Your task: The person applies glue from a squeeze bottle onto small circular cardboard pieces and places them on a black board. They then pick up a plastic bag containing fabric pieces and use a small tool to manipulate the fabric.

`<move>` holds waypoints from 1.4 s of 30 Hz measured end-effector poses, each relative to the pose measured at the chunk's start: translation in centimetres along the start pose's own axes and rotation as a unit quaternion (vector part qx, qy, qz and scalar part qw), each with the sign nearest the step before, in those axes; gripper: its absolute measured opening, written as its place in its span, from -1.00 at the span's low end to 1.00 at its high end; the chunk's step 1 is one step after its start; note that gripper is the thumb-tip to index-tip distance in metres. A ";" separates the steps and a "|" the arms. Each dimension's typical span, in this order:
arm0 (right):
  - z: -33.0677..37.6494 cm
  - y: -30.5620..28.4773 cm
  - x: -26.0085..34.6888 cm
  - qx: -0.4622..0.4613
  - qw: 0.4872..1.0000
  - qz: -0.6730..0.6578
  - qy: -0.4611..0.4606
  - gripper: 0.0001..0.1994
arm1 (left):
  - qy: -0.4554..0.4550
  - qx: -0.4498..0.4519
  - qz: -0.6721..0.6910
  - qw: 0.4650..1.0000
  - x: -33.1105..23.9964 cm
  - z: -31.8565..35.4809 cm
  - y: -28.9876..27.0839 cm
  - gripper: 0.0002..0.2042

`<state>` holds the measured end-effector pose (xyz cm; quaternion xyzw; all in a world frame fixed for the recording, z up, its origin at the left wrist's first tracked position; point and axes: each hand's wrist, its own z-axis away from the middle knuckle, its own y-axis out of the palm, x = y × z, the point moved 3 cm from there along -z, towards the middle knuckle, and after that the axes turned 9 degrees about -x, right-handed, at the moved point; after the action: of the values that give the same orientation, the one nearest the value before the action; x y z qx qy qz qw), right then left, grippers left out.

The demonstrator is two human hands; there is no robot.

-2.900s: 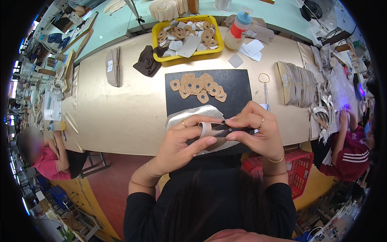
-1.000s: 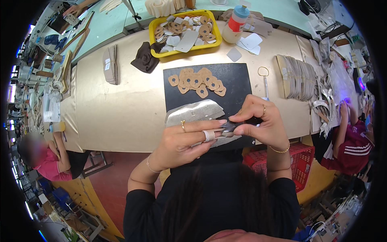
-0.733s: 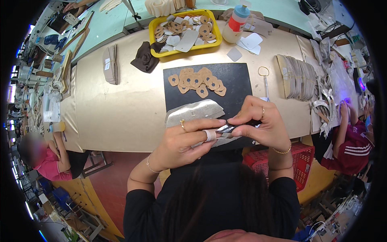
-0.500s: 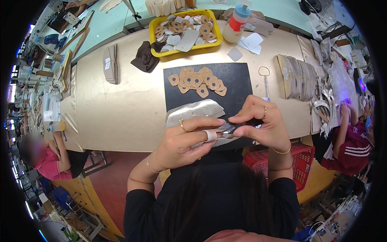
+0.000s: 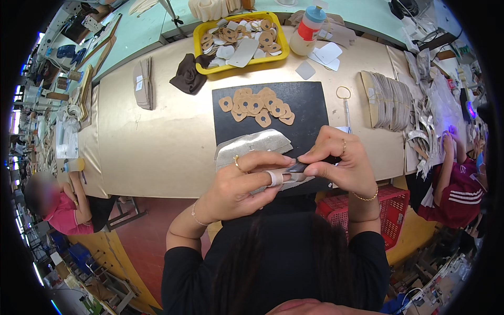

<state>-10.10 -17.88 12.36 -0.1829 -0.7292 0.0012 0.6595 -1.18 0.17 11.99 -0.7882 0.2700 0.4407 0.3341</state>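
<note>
We hold a small dark flat piece (image 5: pixel 297 167) between both hands just above the near edge of the tan paper-covered counter (image 5: pixel 157 142). Our left hand (image 5: pixel 247 181), with a ring and a pale tape band on one finger, is closed around the piece's left end, thumb and fingers pinching it; our right hand (image 5: pixel 338 163) pinches its right end with fingertips pressed together on top. Beneath the hands, partly hidden by them, lies a silvery grey fabric sheet (image 5: pixel 252 146), resting half on the black rectangular mat (image 5: pixel 310 113) and half on the counter. Farther up the mat sits a cluster of tan cut-out pieces with round holes (image 5: pixel 257 104), overlapping one another. Beyond the mat, a yellow plastic tray (image 5: pixel 202 37) holds more tan and white cut pieces, a dark brown cloth (image 5: pixel 188 76) lies just beside the tray's left corner, and a squeeze bottle with a blue cap (image 5: pixel 307 31) stands to the tray's right. A fanned stack of pale grey sheets (image 5: pixel 388 100) lies at the right side of the counter, well apart from the hands.
</note>
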 end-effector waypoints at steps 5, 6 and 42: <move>0.1 -0.1 -0.1 0.004 1.000 0.002 -0.006 -0.78 | -0.005 -0.006 0.003 1.000 0.1 0.0 0.0 -0.78; 0.1 -0.1 -0.1 -0.002 1.000 0.000 -0.007 -0.78 | -0.006 -0.010 0.010 1.000 0.1 0.0 0.0 -0.79; 0.7 0.9 0.6 -0.094 0.992 0.033 -0.078 -0.73 | -0.396 0.033 0.495 0.773 1.7 1.7 2.3 -0.67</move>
<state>-10.60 -16.71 12.67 -0.2675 -0.7686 -0.0311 0.5802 -2.93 -0.23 9.20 -0.2902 0.4812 0.8090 0.1727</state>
